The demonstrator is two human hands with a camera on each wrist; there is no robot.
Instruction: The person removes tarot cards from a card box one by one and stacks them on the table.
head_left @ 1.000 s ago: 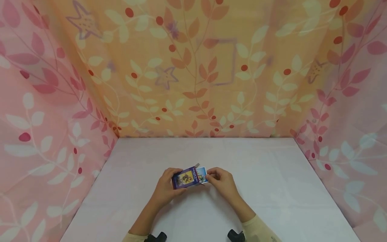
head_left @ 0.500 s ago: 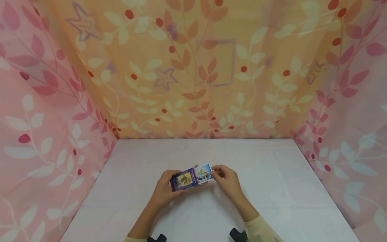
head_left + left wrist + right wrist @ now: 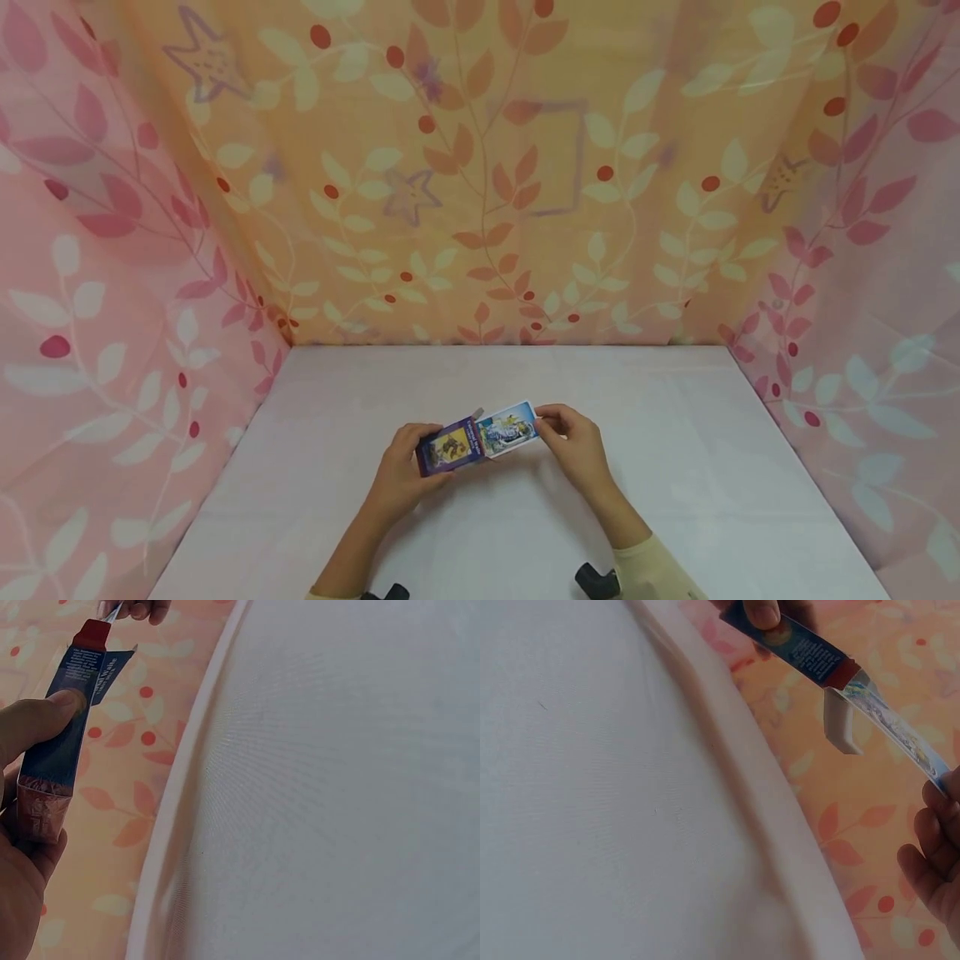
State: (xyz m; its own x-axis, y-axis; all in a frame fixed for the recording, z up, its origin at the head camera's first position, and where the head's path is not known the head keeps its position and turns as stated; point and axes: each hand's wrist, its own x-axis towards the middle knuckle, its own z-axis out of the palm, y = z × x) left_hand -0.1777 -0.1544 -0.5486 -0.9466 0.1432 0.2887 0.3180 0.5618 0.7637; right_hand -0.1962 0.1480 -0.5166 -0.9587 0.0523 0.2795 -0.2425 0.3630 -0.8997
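Gripping the left part of a dark purple card box (image 3: 452, 448), the left hand (image 3: 401, 477) closes around its long edges, thumb along the near side and fingers on the far side. The box is tilted in the scene, its right end lying farther off than its left, and its front bears a yellow panel with a printed figure. A picture card (image 3: 507, 430) with a white border and a blue-toned illustration projects from the right end of the box, only partly exposed; whether further cards lie behind it cannot be told. The right hand (image 3: 579, 448) pinches the card's right end between thumb and fingers. In the right wrist view, a pale flap (image 3: 839, 726) hangs from the unsealed end of the box, beside the card.

Both hands are held over the middle of a white tabletop (image 3: 697, 483), with soft shadows beneath them. A light beige sleeve (image 3: 651, 571) covers the right forearm, and a black device (image 3: 597, 581) sits near its cuff. Beyond the far table edge hangs an orange cloth (image 3: 360, 108) patterned with leaves and red dots; pink leaf-patterned cloths (image 3: 45, 200) flank the left and right sides.
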